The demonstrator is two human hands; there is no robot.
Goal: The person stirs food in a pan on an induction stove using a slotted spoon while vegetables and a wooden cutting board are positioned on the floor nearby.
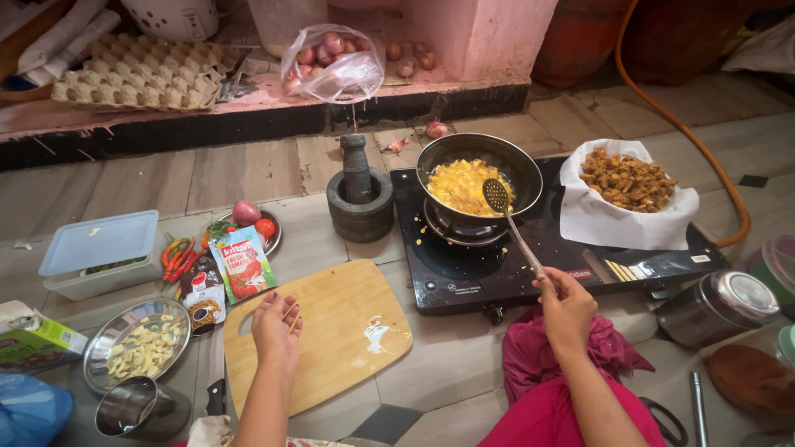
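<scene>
Right hand fingers clenched round the near end of a slotted ladle whose bowl rests in yellow food in the black pan on the stove beyond; left hand lies loosely curled, grasping nothing, on the wooden cutting board at near left.

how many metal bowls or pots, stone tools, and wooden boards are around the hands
Metal vessels: 4 (wok being stirred with the slotted ladle in the right hand, steel plate, steel cup, lidded steel pot)
Stone tools: 1 (mortar and pestle)
Wooden boards: 1 (cutting board under the left hand)
Total: 6
</scene>
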